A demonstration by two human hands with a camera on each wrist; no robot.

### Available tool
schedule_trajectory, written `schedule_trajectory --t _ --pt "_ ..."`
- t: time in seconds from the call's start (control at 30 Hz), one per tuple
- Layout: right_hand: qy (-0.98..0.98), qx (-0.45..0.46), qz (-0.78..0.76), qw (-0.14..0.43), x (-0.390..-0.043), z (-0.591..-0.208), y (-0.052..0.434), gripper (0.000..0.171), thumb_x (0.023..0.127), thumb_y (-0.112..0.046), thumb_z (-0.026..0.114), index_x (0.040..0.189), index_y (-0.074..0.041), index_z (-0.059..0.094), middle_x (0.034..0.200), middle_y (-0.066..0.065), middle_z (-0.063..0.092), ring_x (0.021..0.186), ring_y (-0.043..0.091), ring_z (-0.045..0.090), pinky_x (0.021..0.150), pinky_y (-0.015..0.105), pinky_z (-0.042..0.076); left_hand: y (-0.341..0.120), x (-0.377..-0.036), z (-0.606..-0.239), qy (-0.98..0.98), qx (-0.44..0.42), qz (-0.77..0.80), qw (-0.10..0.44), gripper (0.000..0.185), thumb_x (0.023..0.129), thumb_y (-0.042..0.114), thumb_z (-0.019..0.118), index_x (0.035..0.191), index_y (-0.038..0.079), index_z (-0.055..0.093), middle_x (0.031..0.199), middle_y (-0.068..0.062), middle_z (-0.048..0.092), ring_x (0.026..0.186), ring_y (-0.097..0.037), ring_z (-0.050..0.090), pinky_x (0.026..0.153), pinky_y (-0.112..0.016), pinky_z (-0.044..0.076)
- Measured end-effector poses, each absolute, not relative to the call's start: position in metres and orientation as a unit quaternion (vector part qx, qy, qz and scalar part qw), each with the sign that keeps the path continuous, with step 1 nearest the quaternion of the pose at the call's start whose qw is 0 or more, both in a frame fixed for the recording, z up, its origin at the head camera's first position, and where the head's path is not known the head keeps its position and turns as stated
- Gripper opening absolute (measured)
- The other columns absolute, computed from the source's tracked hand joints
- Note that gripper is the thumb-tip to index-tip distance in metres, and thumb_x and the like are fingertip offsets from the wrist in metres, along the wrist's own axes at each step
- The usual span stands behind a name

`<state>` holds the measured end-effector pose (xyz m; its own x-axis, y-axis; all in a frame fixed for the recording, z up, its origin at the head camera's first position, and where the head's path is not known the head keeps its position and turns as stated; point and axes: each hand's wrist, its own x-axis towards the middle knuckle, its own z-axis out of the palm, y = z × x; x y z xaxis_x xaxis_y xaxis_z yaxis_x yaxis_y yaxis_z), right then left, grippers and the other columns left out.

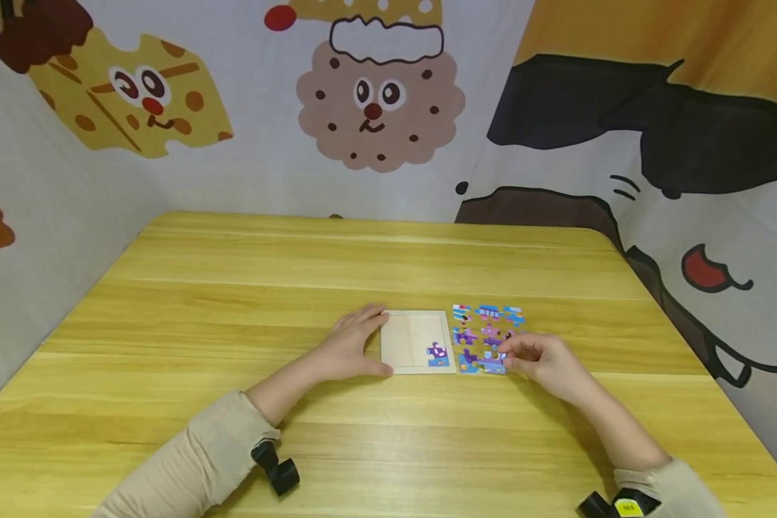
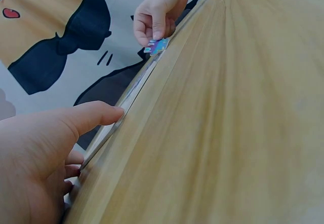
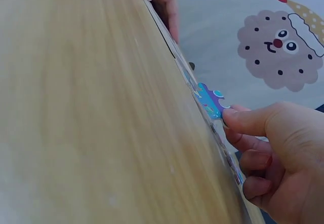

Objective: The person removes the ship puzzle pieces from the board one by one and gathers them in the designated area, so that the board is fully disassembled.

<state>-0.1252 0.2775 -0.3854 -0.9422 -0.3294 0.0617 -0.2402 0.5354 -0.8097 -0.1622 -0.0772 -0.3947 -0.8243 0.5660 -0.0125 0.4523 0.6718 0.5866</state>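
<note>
A pale wooden puzzle tray (image 1: 409,338) lies on the table, with one purple and blue piece (image 1: 437,354) set in its near right corner. Right of it lie several loose colourful puzzle pieces (image 1: 485,325) in rows. My left hand (image 1: 352,345) rests with straight fingers against the tray's left edge (image 2: 129,100). My right hand (image 1: 540,357) pinches a blue and purple piece (image 1: 494,362) at the near end of the loose pieces, its edge lifted off the table in the right wrist view (image 3: 210,100) and the left wrist view (image 2: 157,46).
The yellow wooden table (image 1: 233,302) is bordered by cartoon-printed cloth walls (image 1: 375,108) at the back and both sides. Black wrist mounts (image 1: 275,466) sit on my sleeves near the front edge.
</note>
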Motion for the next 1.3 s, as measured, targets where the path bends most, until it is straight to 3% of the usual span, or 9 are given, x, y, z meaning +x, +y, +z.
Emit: schedule_trajectory --t 0.3,0.67,1.0,1.3 --pt "0.88 -0.164 -0.443 0.05 -0.1244 -0.3865 0.2829 0.015 0.085 0.005 0.066 0.1 0.002 0.069 0.087 0.009 0.066 0.076 0.012 0.059 0.062 0.024 0.052 -0.0757 -0.1601 -0.3919 0.908 0.284 0.295 0.093 0.094 0.076 0.044 0.077 0.148 0.003 0.033 0.157 -0.008 0.021 0.144 -0.025 0.01 0.113 -0.051 0.006" --pt "0.934 -0.177 -0.311 -0.015 -0.1203 -0.3869 0.2786 0.018 0.084 0.001 0.07 0.098 -0.009 0.073 0.082 -0.006 0.062 0.067 0.011 0.05 0.056 0.025 0.045 -0.0757 -0.1609 -0.3924 0.909 0.281 0.293 0.093 0.094 0.076 0.043 0.077 0.148 0.003 0.033 0.157 -0.008 0.02 0.144 -0.024 0.009 0.113 -0.05 0.005" --pt "0.932 -0.188 -0.31 -0.025 -0.1212 -0.3898 0.2798 0.018 0.085 0.0 0.07 0.099 -0.012 0.073 0.084 -0.007 0.06 0.066 0.011 0.046 0.054 0.024 0.042 -0.0776 -0.1612 -0.3948 0.911 0.281 0.29 0.09 0.094 0.075 0.044 0.077 0.148 0.003 0.033 0.157 -0.008 0.021 0.144 -0.025 0.009 0.113 -0.05 0.006" --pt "0.921 -0.191 -0.339 -0.032 -0.1219 -0.3868 0.2747 0.017 0.087 -0.005 0.07 0.103 -0.01 0.071 0.089 -0.005 0.064 0.07 0.011 0.052 0.058 0.025 0.046 -0.078 -0.1624 -0.3963 0.912 0.279 0.286 0.093 0.095 0.076 0.047 0.076 0.149 0.005 0.032 0.157 -0.006 0.02 0.144 -0.023 0.009 0.113 -0.049 0.006"
